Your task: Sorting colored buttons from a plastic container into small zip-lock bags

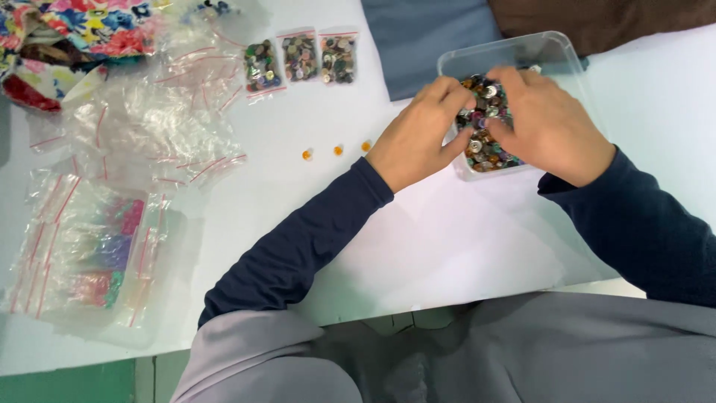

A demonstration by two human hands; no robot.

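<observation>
A clear plastic tub (556, 49) at the upper right of the white table holds a heap of mixed coloured buttons (485, 142). My left hand (421, 134) reaches in from the left, fingertips in the buttons. From the right, my right hand (548, 123) also digs into the heap, fingers curled among the buttons. Whether either hand pinches a button is hidden by the fingers. Three small orange buttons (336, 151) lie in a row on the table just left of my left hand.
Three small zip bags filled with buttons (300, 58) lie in a row at the top centre. A pile of empty zip bags (160, 112) spreads at the left, above a clear box (97, 254) of coloured items. Floral cloth (82, 30) lies top left, blue fabric (429, 37) behind the tub.
</observation>
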